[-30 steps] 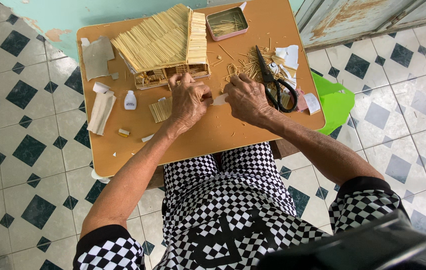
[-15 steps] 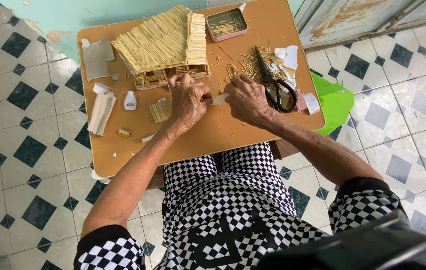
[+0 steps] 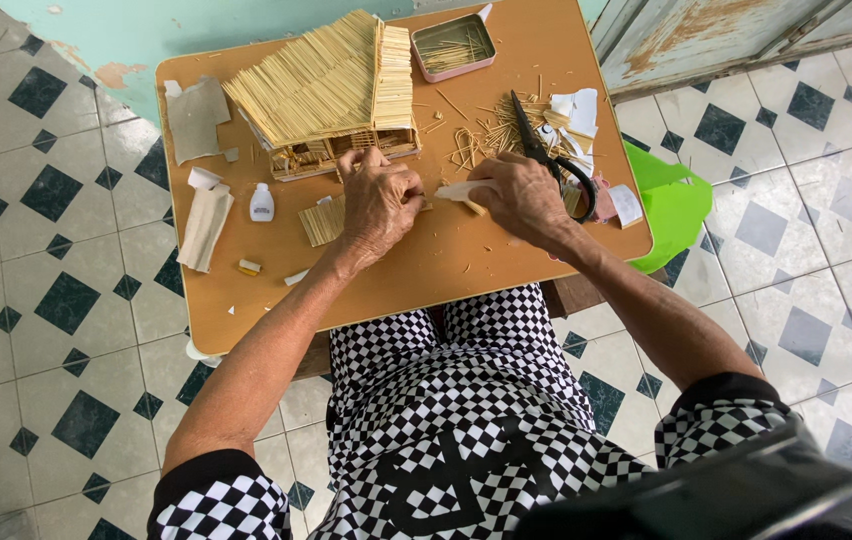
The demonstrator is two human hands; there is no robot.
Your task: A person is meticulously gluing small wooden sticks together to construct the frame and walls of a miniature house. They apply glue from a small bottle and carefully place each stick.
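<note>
Pale paper strip (image 3: 459,190) pinched in right hand (image 3: 524,200) fingers; left hand (image 3: 378,200) fingers curled on it, stick house (image 3: 331,90) just beyond.

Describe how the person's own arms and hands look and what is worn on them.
Both arms are bare from above the elbow down to the hands. Each upper arm carries a short sleeve in a black-and-white check with a plain black hem band, matching the checked clothing below. The left hand and right hand are bare: no gloves, no watch or bracelet visible, and no rings that can be made out.

Black-and-white checkered short-sleeved outfit
</note>
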